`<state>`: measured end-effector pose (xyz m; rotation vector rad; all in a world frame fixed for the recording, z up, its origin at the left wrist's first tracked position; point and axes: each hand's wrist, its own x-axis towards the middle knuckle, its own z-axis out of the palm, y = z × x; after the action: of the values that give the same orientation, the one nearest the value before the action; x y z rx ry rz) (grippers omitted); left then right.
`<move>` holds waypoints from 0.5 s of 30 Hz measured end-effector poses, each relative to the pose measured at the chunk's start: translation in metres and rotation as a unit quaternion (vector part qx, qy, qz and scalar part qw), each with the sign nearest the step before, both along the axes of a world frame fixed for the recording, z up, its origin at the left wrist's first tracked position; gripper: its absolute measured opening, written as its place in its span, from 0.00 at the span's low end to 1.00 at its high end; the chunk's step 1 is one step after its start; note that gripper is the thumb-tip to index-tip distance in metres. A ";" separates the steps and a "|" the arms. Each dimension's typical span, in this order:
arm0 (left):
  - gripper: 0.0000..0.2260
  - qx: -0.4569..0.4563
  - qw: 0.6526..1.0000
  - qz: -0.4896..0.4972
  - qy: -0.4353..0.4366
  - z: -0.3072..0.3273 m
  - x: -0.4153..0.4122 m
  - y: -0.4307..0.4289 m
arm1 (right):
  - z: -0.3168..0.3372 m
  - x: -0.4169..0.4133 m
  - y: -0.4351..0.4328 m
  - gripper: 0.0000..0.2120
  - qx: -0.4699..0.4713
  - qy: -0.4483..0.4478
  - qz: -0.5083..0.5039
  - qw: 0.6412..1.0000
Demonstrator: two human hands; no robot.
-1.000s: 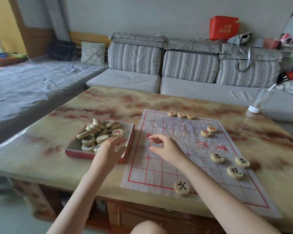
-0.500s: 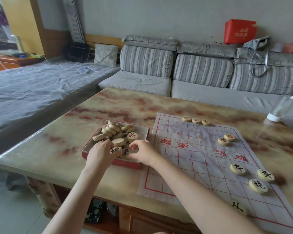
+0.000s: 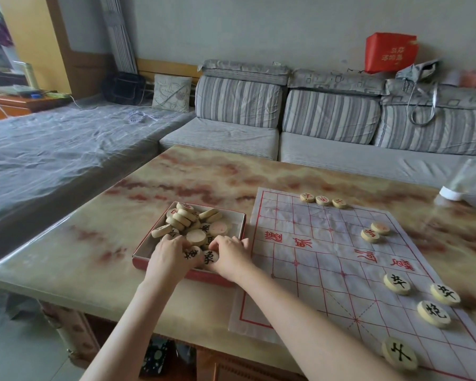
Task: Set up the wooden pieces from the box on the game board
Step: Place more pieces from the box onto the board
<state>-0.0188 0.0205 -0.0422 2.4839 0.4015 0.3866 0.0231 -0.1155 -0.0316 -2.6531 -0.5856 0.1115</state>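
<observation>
Head view: a second ago my right hand (image 3: 228, 255) was out over the game board (image 3: 300, 284) and my left hand (image 3: 171, 257) was only reaching for the box (image 3: 212, 279). Now both hands are inside the box at its near edge, close together, with fingers curled down into the heap of wooden pieces (image 3: 193, 224). Each hand touches a black-lettered piece: the left one (image 3: 191, 254) and the right one (image 3: 210, 257). I cannot tell whether either piece is pinched or only touched.

The count on the board has not changed. Right of the box and farthest from me sit three red-lettered pieces (image 3: 323, 200). Nearer are a red pair (image 3: 375, 232), then four black-lettered pieces (image 3: 433, 313) nearest me. I read this as a fresh pick for the black side, with most of the set still to be placed.

The box lies on a glossy, marble-patterned desk (image 3: 94, 243), and the board's left edge is just beside the box's right wall. The board is thin and creased, so I would set pieces down gently.

Beyond the box is a grey striped sofa (image 3: 239, 105) with a red bag (image 3: 390, 52) on its back ledge. Left of the box is a bed under a grey cover (image 3: 52, 149). Far right of the box, at the desk's edge, stands a clear container with a white base (image 3: 462, 182).
</observation>
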 end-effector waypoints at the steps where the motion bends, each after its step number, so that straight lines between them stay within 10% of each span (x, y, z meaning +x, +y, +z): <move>1: 0.17 -0.004 1.000 0.001 -0.009 0.001 -0.001 -0.001 | -0.001 0.000 -0.001 0.23 0.008 -0.003 0.000 1.000; 15: 0.15 -0.091 0.985 -0.127 -0.075 0.032 -0.032 -0.071 | 0.030 -0.031 -0.117 0.21 0.184 0.025 -0.061 0.981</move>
<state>-0.0506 -0.0506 -0.0101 2.2728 0.0530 0.4090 -0.0080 -0.2327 -0.0019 -2.3104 -0.3831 0.0299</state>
